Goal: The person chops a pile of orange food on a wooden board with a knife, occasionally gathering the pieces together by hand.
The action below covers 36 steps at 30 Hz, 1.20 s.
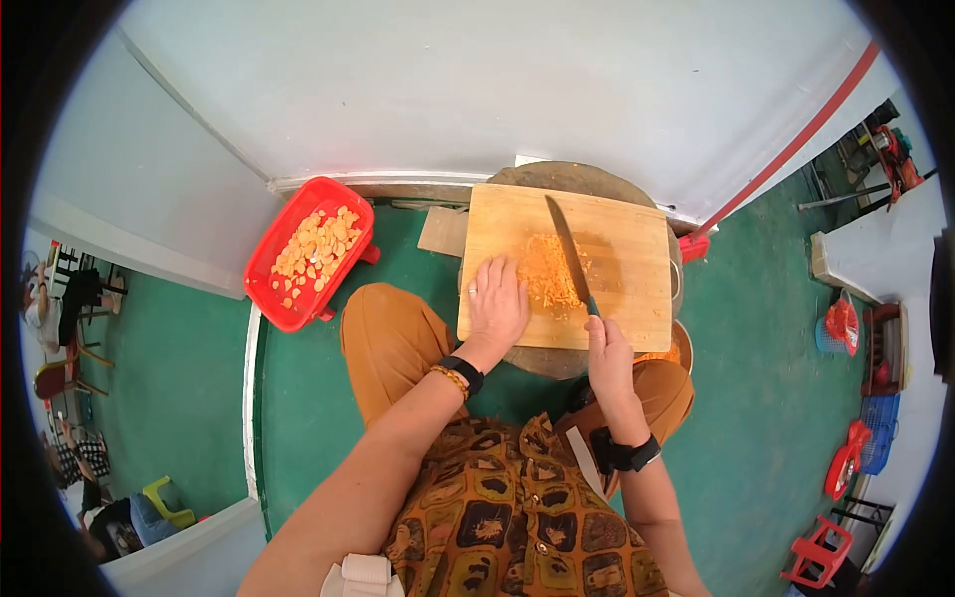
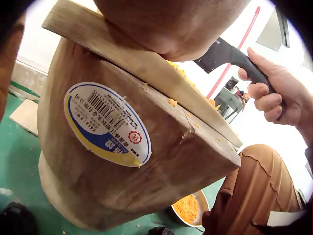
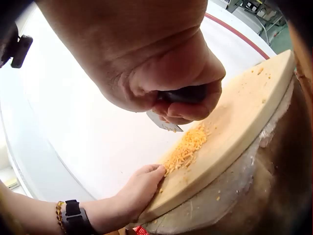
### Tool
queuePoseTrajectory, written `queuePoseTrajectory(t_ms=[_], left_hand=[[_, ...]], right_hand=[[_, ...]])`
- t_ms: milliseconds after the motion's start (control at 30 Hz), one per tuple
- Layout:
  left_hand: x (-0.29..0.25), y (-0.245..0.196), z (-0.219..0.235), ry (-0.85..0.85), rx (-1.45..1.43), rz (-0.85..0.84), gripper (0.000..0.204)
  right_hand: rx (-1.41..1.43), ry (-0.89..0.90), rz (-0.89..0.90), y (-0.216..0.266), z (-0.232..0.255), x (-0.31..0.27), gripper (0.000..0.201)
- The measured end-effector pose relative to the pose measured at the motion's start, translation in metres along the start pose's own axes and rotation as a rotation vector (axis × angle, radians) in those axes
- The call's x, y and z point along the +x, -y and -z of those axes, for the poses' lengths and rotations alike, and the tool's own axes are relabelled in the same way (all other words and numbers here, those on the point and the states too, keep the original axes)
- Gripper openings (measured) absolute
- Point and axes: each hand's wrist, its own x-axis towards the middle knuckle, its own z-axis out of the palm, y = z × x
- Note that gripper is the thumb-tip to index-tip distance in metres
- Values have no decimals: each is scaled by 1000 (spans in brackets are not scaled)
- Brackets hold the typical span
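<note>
Chopping is the step in hand, by the look of it, so let's run it left to right. Far left on the green floor sits a red basket [image 1: 267, 261] holding pale orange slices [image 1: 316, 249], well apart from the action. Next comes the left hand [image 1: 497, 298], fingers straight and flat, pressing the wooden board [image 1: 637, 298] that rests on a round block [image 2: 122, 166]. Just beside its fingertips lies the mince [image 1: 553, 271], a heap of fine orange bits near the middle of the board. Over it slants the knife [image 1: 567, 249], tip pointing away from the person, blade across the pile. The right hand [image 1: 609, 348] wraps its fingers round the black handle; the wrist view shows that grip tight. Under the block's near right side a bowl [image 2: 191, 208] holds more orange shreds. My read: the pile looks already fine, so the next stroke wants the blade kept clear of those flat left fingertips, and loose bits gathered back to the heap.
</note>
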Motion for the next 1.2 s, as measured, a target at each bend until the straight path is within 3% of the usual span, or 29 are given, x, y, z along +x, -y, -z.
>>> queuePoseTrajectory(t_ms=[133, 333, 467, 567, 767, 967, 1033, 1133, 1200], left_hand=[[1, 1, -2, -3, -4, 2, 43], [-1, 2, -7, -6, 3, 2, 45], [1, 3, -1, 52, -23, -7, 48], [2, 0, 2, 15, -75, 25, 49], [56, -10, 7, -157, -385, -104, 57], [110, -31, -8, 20, -625, 117, 74], [117, -26, -30, -5, -599, 136, 70], [128, -21, -59, -76, -654, 208, 58], [135, -18, -63, -57, -748, 240, 54]], right_hand=[[-7, 30, -35, -1, -5, 1, 39], [26, -26, 54, 6, -4, -1, 37], [16, 22, -8, 8, -6, -3, 37], [1, 8, 8, 1, -10, -5, 37], [-122, 66, -39, 0, -7, -2, 40], [-279, 188, -107, 12, -1, 8, 38], [-357, 165, -16, 19, -2, 5, 37], [-299, 239, -123, 13, -9, 8, 33], [-314, 158, 13, 7, -12, 6, 30]])
